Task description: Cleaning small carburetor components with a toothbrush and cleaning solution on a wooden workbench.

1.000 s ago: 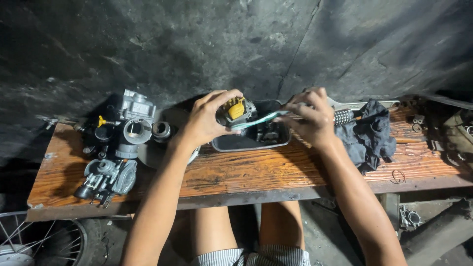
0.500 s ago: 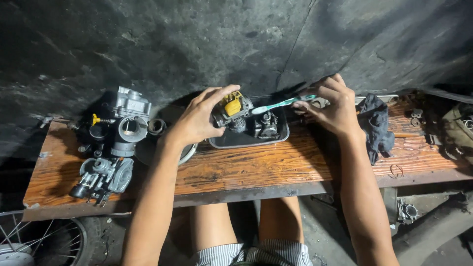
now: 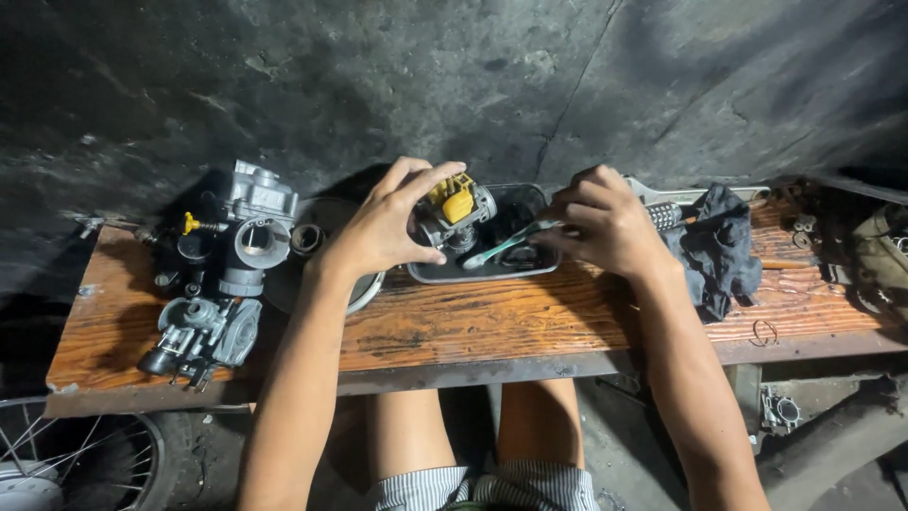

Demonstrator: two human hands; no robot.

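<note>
My left hand (image 3: 388, 227) covers the near side of the carburetor (image 3: 454, 210), so I cannot see its lower body. My right hand (image 3: 605, 222) hides the handle end of the toothbrush (image 3: 501, 248) and much of the wrench (image 3: 662, 203) behind it. The tray (image 3: 473, 274) contents lie in shadow, too dark to identify. The wheel (image 3: 57, 454) is cut by the lower left edge; parts (image 3: 880, 255) at the right edge are cropped and unclear.

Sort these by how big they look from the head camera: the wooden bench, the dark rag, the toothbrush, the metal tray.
1. wooden bench
2. metal tray and dark rag: look alike, and hands hide part of the tray
3. toothbrush
</note>
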